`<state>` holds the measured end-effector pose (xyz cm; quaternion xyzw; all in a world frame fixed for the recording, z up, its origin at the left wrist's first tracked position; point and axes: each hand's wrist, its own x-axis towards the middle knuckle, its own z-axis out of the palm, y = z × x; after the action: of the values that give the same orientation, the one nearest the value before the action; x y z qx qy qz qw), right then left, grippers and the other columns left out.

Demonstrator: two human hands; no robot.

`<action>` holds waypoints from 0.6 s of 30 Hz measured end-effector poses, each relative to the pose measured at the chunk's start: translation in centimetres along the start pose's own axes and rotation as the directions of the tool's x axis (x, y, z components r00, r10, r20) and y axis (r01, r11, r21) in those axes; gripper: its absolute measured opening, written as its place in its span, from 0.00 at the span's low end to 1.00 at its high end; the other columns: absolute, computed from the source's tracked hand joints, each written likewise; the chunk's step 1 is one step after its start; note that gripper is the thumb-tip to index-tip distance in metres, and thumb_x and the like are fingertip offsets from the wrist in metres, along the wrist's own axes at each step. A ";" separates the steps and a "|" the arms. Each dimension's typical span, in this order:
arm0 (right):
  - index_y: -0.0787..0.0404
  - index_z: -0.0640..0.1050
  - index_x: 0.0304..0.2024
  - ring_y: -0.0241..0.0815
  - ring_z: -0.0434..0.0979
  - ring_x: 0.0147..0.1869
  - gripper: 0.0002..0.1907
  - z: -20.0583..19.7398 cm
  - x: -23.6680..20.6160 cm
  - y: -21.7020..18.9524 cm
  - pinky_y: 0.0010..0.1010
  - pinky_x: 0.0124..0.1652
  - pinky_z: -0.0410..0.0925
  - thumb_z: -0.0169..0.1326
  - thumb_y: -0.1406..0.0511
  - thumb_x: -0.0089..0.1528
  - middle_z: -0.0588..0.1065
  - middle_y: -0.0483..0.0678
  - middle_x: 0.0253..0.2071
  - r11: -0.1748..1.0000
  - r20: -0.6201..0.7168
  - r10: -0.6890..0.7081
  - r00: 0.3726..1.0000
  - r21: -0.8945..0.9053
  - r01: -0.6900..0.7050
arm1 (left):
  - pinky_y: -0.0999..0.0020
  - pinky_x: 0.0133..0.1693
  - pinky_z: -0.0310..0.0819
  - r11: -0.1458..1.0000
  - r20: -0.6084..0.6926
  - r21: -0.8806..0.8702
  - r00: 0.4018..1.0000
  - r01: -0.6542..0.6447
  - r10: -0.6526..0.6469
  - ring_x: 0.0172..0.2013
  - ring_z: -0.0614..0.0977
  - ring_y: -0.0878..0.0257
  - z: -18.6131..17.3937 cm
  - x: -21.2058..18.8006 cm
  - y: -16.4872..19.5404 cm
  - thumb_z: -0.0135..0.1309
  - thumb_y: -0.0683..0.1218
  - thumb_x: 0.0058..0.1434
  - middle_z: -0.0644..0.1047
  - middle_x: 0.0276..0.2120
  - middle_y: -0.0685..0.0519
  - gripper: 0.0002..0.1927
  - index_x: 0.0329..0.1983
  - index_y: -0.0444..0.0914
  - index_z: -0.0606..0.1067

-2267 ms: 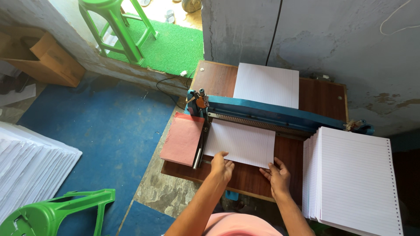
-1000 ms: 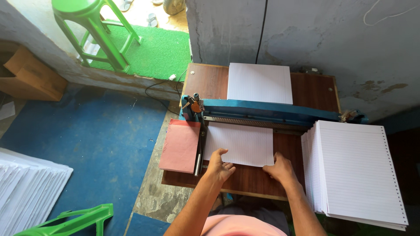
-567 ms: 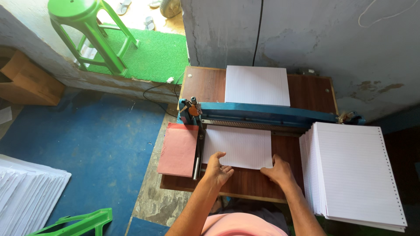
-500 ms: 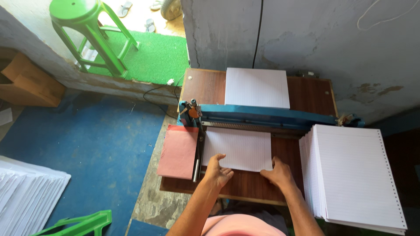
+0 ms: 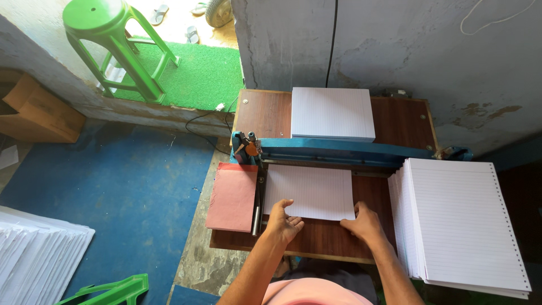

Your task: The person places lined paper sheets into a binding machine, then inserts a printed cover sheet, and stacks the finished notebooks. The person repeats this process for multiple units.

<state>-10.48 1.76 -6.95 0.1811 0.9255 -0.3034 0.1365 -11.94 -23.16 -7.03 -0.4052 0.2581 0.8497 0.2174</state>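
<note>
Both forearms reach forward from the lower edge of the view over a brown wooden desk (image 5: 271, 113); the left hand (image 5: 284, 221) lies palm down on the near left corner of a stack of lined paper (image 5: 309, 192), its fingers (image 5: 288, 204) held close together and flat on the top sheet, pinching nothing; the right hand (image 5: 364, 222) rests at the near right corner of the same stack, thumb pointing left along the edge, fingers loosely curled against the paper's side; the stack lies flat in the middle of the desk, its far edge tucked under a long blue bar (image 5: 344, 151) that crosses the desk; beyond the bar sits a second white stack (image 5: 332, 113); a pinkish-red card pile (image 5: 232, 196) lies just left of the held paper, a dark rail between them; to the right, a tall pile of hole-punched lined sheets (image 5: 463, 220) stands near the right wrist; a green stool (image 5: 113, 45) stands well apart on the floor
</note>
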 end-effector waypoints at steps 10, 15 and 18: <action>0.74 0.64 0.60 0.50 0.84 0.40 0.35 1.7 0.4 1.2 0.36 0.39 0.79 0.62 0.61 0.58 0.79 0.65 0.42 0.807 0.085 0.074 0.994 0.581 -0.110 | 0.44 0.72 0.47 1.000 0.010 0.016 1.000 0.012 -0.012 0.75 0.47 0.36 -0.3 0.2 0.0 0.51 0.45 0.62 0.41 0.72 0.23 0.52 0.73 0.24 0.29; 0.76 0.68 0.56 0.53 0.81 0.48 0.20 3.0 -0.1 1.9 0.40 0.50 0.78 0.51 0.68 0.66 0.74 0.62 0.48 0.370 0.199 0.142 0.970 0.898 -0.239 | 0.47 0.72 0.49 1.000 0.033 0.011 0.999 0.020 -0.021 0.75 0.51 0.40 -1.8 -0.1 -0.3 0.49 0.46 0.62 0.46 0.73 0.27 0.48 0.74 0.26 0.34; 0.75 0.70 0.54 0.54 0.81 0.49 0.17 3.1 -0.1 1.9 0.40 0.51 0.78 0.50 0.69 0.66 0.75 0.63 0.47 0.388 0.194 0.139 0.971 0.891 -0.234 | 0.49 0.70 0.55 1.000 0.049 0.016 0.999 0.007 -0.007 0.73 0.57 0.43 -3.1 -0.3 -0.4 0.49 0.47 0.62 0.52 0.72 0.32 0.44 0.74 0.27 0.42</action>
<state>-9.14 1.30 -10.29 0.3149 0.5793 -0.7464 0.0901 -9.74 -24.87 -8.57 -0.3835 0.2579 0.8565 0.2298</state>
